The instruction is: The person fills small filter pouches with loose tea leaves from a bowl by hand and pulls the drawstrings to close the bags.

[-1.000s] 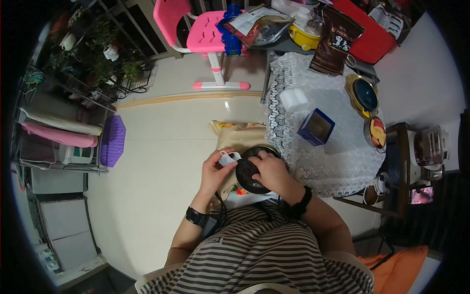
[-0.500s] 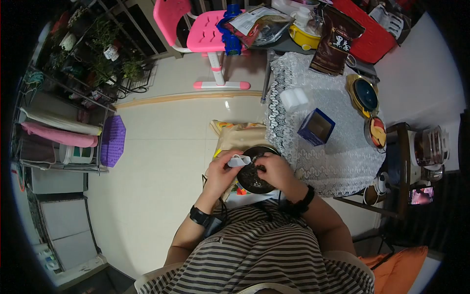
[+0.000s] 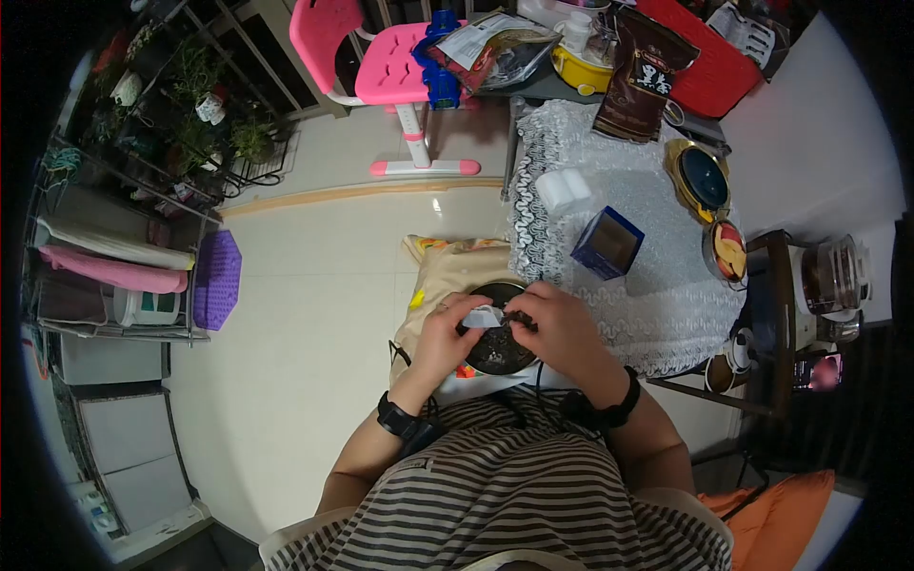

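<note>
My left hand (image 3: 446, 333) pinches a small white pouch (image 3: 483, 318), like an empty tea bag, above the dark round bowl (image 3: 488, 365). My right hand (image 3: 555, 325) is closed on a pinch of dark dried leaves (image 3: 520, 320), close to the mouth of the pouch. More dark, crumbly leaf bits lie in the bowl, which rests on a patterned cream cushion (image 3: 466, 262) over my lap. Both hands hide part of the bowl's rim. Whether leaves are inside the pouch I cannot tell.
At the right, a lace-covered table (image 3: 628, 328) holds an open blue box (image 3: 607, 244), white rolls (image 3: 564, 191), a brown packet (image 3: 645, 76), a teal bowl (image 3: 705, 179) and a dish of fruit slices (image 3: 728, 252). A pink chair (image 3: 395, 62) stands ahead.
My right hand has come up from the bowl with dark leaves between its fingers and moved to the pouch. The left hand has shifted slightly right with the pouch.
</note>
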Available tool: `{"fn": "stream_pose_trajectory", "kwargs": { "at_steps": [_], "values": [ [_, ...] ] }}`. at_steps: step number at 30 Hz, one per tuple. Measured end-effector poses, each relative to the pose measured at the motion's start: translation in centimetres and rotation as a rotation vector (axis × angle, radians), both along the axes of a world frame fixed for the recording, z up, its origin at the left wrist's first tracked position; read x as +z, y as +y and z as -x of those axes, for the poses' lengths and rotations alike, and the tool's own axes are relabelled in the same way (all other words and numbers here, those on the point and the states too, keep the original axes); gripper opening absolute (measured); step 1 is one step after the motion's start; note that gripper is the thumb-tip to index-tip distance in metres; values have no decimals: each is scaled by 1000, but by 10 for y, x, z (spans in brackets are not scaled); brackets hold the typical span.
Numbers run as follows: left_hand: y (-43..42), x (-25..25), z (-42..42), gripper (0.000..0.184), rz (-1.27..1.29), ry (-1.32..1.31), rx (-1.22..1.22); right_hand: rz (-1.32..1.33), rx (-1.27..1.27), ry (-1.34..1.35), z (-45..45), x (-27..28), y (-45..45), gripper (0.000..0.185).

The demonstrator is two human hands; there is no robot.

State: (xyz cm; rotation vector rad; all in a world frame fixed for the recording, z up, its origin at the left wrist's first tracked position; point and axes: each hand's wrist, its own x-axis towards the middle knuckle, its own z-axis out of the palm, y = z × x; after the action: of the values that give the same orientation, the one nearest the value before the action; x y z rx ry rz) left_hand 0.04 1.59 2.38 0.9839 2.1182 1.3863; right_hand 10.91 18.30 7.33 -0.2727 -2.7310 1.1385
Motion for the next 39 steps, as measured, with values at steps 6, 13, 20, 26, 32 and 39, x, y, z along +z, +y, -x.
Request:
{"fn": "stream_pose_trajectory", "kwargs": {
  "at_steps": [6,13,20,26,32,39],
  "values": [
    [0,-6,-2,44,3,-91,-14,-79,5,31,3,-3,-4,22],
    [3,-16,-4,41,-48,-21,-21,-33,-17,-30,3,-2,-5,21],
    [3,-12,-7,38,-30,-81,-29,-58,6,85,0,-12,-4,20],
    [4,-21,-9,36,-98,-161,-50,-26,23,41,-4,-2,-5,23],
    [4,-37,-10,34,-198,-339,-95,-76,69,12,-8,8,-6,30],
    [4,-27,-9,35,-172,-321,-93,-112,31,-18,-12,12,-7,30]
  ]
}}
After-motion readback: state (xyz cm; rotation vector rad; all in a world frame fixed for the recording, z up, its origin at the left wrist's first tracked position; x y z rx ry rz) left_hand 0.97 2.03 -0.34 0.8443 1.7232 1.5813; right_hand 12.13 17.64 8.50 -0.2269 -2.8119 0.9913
